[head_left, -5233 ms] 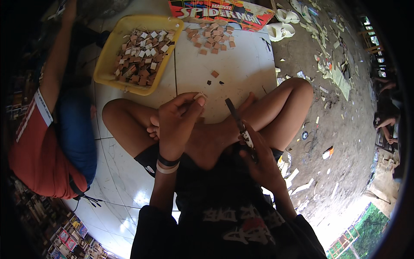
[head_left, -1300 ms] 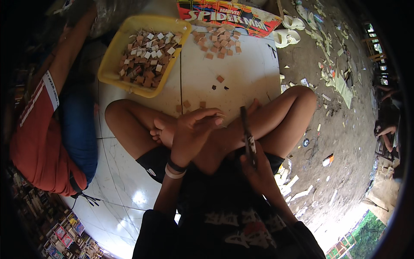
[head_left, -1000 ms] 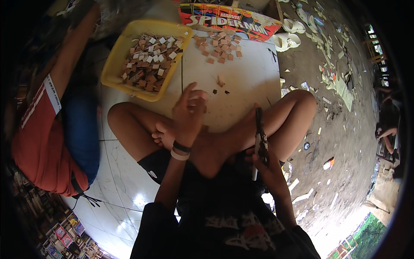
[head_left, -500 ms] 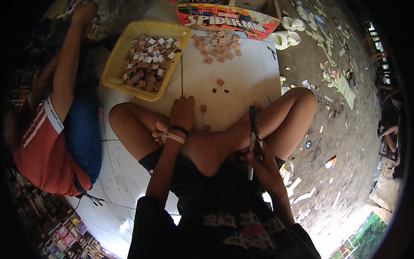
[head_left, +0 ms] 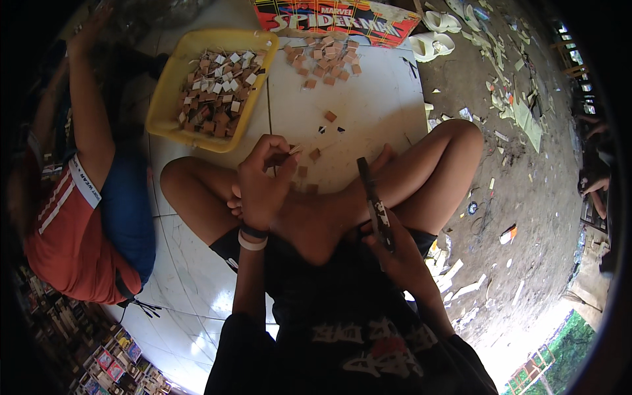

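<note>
My left hand (head_left: 264, 181) is raised over my crossed legs, thumb and forefinger pinching a small brown square piece (head_left: 294, 150). In my right hand (head_left: 395, 253), beside my right thigh, is a long dark hand tool (head_left: 377, 207) with pale marks, its narrow end pointing up and away from me. Its exact kind is not clear. On the white tiles just beyond my feet lie a loose brown square (head_left: 315, 154) and another brown square (head_left: 302, 172). Farther out rests one more brown square (head_left: 330, 116) near dark scraps (head_left: 322, 130).
A yellow tub (head_left: 153, 108) full of brown and white squares stands at the far left. Beside it spreads a pile of brown squares (head_left: 327, 58), before a colourful printed board (head_left: 336, 23). A person in red (head_left: 79, 250) sits at my left. Scraps litter the ground (head_left: 487, 197) at right.
My left hand has come up off the tiles toward me and turned, now with a small square in its pinch. The tool in my right hand has tilted and shifted left.
</note>
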`<state>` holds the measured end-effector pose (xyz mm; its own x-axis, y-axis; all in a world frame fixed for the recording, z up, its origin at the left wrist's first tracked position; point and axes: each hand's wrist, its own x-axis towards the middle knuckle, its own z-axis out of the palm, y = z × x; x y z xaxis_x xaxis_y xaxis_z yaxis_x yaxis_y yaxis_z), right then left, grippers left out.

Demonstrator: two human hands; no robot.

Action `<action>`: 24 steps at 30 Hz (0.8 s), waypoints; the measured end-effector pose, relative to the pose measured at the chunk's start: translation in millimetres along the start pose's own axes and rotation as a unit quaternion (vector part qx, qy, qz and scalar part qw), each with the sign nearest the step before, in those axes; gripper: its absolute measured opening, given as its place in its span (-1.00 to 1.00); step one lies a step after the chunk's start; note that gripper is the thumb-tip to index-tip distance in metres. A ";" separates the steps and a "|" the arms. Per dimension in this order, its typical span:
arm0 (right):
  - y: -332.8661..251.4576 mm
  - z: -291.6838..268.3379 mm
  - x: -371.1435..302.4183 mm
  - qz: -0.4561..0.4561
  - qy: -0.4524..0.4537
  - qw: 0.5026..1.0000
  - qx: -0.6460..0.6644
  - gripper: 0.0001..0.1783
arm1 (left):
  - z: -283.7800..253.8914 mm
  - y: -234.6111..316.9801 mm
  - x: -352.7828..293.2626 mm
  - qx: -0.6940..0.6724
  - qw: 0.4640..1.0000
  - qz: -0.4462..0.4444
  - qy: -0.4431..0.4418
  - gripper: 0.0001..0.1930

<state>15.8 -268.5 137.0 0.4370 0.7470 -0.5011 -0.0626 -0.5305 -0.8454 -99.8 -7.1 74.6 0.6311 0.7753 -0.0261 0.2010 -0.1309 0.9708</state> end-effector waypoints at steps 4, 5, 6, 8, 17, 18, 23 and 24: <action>-11.9 8.9 -0.2 -0.027 -0.011 1.000 -0.008 -0.33 | 12.8 32.6 -19.9 0.082 0.996 0.000 0.018 -0.80; -14.0 11.0 0.3 -0.037 -0.008 0.999 -0.014 -0.32 | 15.6 38.2 -23.7 0.096 0.995 0.007 0.014 -0.79; -15.7 12.4 0.8 -0.048 -0.007 0.999 -0.015 -0.32 | 18.2 42.4 -26.7 0.110 0.994 0.023 0.013 -0.79; -18.0 13.9 1.9 -0.052 -0.005 0.998 -0.021 -0.32 | 22.6 47.2 -30.5 0.105 0.994 0.041 0.004 -0.79; -22.9 12.5 2.1 -0.055 -0.011 0.998 -0.018 -0.35 | 27.3 47.9 -36.1 0.125 0.989 0.074 -0.002 -0.77; -23.4 12.4 2.0 -0.059 -0.011 0.998 -0.018 -0.35 | 27.1 47.7 -35.9 0.125 0.989 0.076 -0.002 -0.77; -25.8 11.7 -0.6 -0.057 -0.007 0.998 -0.031 -0.34 | 25.1 47.4 -34.7 0.129 0.988 0.078 -0.010 -0.78; -26.1 11.6 -0.9 -0.059 -0.006 0.998 -0.037 -0.34 | 24.7 47.2 -34.5 0.130 0.989 0.074 -0.012 -0.79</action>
<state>6.6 -250.7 157.3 0.4271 0.8102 -0.4015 0.0560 -0.4669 -0.8825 -93.5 -55.3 115.5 0.6848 0.7213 0.1039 0.2879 -0.3988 0.8707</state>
